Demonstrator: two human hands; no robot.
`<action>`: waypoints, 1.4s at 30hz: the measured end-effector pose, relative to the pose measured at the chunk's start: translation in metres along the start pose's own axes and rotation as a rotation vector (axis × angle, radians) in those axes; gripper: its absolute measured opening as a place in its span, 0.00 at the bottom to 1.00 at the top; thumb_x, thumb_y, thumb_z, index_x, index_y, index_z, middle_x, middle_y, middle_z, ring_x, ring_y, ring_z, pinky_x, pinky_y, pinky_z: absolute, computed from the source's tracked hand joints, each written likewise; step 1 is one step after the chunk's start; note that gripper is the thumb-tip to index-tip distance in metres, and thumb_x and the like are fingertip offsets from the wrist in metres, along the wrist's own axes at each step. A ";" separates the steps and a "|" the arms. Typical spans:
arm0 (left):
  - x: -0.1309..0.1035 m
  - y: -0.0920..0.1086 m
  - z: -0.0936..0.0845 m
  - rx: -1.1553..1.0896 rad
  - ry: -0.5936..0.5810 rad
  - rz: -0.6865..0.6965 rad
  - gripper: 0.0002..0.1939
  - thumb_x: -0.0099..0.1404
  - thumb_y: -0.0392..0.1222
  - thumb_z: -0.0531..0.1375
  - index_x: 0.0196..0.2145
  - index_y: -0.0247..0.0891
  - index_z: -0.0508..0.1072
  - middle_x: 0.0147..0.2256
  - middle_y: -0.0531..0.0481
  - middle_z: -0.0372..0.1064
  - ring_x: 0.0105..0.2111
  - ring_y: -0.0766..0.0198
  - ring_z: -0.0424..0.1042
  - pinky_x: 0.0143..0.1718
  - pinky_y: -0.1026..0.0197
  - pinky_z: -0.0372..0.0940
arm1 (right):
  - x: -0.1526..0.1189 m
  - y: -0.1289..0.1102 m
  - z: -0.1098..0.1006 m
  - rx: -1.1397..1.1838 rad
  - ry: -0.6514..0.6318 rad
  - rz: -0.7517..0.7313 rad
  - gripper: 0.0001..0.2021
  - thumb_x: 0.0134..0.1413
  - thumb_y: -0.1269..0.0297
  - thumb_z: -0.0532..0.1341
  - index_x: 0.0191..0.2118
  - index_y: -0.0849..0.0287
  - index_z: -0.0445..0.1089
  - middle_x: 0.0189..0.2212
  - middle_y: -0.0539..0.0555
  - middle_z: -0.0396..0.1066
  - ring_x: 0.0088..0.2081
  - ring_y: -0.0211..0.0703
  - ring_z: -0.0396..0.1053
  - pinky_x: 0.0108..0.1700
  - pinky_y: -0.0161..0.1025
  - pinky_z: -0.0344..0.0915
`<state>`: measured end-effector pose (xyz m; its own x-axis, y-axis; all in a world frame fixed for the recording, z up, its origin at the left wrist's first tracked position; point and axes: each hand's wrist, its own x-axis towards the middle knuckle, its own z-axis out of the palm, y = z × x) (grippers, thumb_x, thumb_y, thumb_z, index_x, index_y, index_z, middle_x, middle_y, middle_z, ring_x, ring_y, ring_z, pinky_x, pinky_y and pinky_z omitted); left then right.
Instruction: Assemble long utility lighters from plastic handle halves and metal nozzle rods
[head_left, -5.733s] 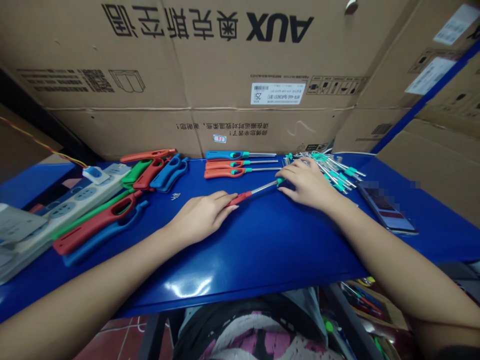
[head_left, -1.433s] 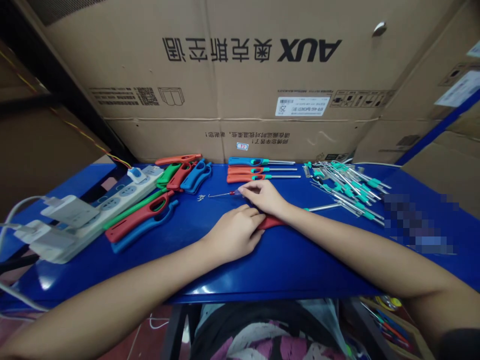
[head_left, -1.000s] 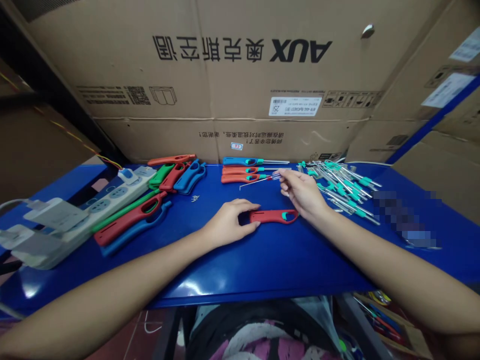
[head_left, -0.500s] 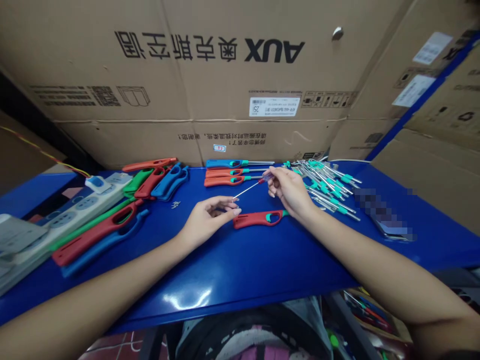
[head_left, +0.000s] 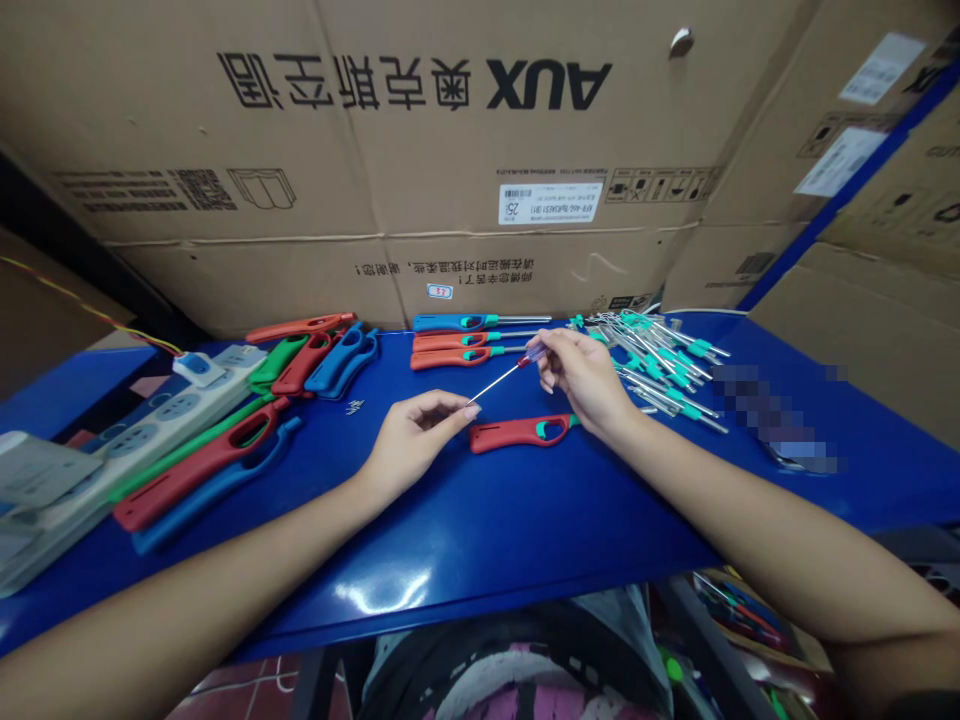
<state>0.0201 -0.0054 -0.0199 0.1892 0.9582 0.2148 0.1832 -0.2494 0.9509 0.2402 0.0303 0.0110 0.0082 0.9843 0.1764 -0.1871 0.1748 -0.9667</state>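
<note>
My right hand (head_left: 581,375) is closed on the clear and red handle of a screwdriver (head_left: 523,361), whose thin shaft points down to the left. At the shaft's tip, my left hand (head_left: 424,430) pinches with thumb and fingers; whether it holds the tip or a tiny part there is too small to tell. Just below and between the hands lies a red lighter (head_left: 502,434) with a teal trigger, its front end partly hidden by my right hand. Behind them rest a blue lighter (head_left: 442,323) and two orange-red lighters (head_left: 439,357) with metal tubes.
Several metal tubes with teal parts (head_left: 667,360) are heaped at the right, beside a blurred dark object (head_left: 772,420). Small screws (head_left: 354,407) lie left of my left hand. Coloured handle shells (head_left: 202,465) and a power strip (head_left: 161,415) are at the left. A cardboard box (head_left: 420,200) stands behind.
The fingers of my left hand have closed in around the screwdriver's tip. The view has shifted slightly; the lighters and tubes lie as before.
</note>
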 end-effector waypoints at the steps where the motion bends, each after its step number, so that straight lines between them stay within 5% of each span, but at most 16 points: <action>1: 0.000 0.000 0.000 0.008 -0.001 0.005 0.15 0.58 0.52 0.69 0.34 0.37 0.81 0.34 0.47 0.80 0.34 0.60 0.77 0.38 0.60 0.71 | 0.000 0.000 0.000 0.001 -0.001 -0.004 0.12 0.51 0.54 0.66 0.29 0.60 0.74 0.19 0.45 0.64 0.16 0.28 0.58 0.19 0.32 0.55; 34: -0.003 0.004 -0.001 0.120 -0.066 0.127 0.10 0.61 0.48 0.67 0.33 0.38 0.82 0.34 0.46 0.79 0.34 0.59 0.76 0.37 0.60 0.69 | -0.005 -0.008 -0.003 -0.243 -0.005 -0.248 0.12 0.57 0.55 0.63 0.29 0.57 0.72 0.17 0.45 0.64 0.17 0.30 0.59 0.20 0.33 0.54; 42: -0.007 0.004 0.000 0.307 -0.110 0.239 0.09 0.64 0.46 0.66 0.34 0.39 0.83 0.31 0.47 0.78 0.30 0.63 0.75 0.32 0.62 0.67 | -0.014 -0.014 -0.002 -0.467 -0.061 -0.492 0.15 0.61 0.52 0.61 0.30 0.57 0.72 0.24 0.48 0.69 0.25 0.34 0.64 0.30 0.35 0.62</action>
<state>0.0190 -0.0135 -0.0172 0.3608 0.8514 0.3807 0.3983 -0.5098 0.7625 0.2448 0.0143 0.0214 -0.0743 0.7866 0.6130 0.2682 0.6078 -0.7474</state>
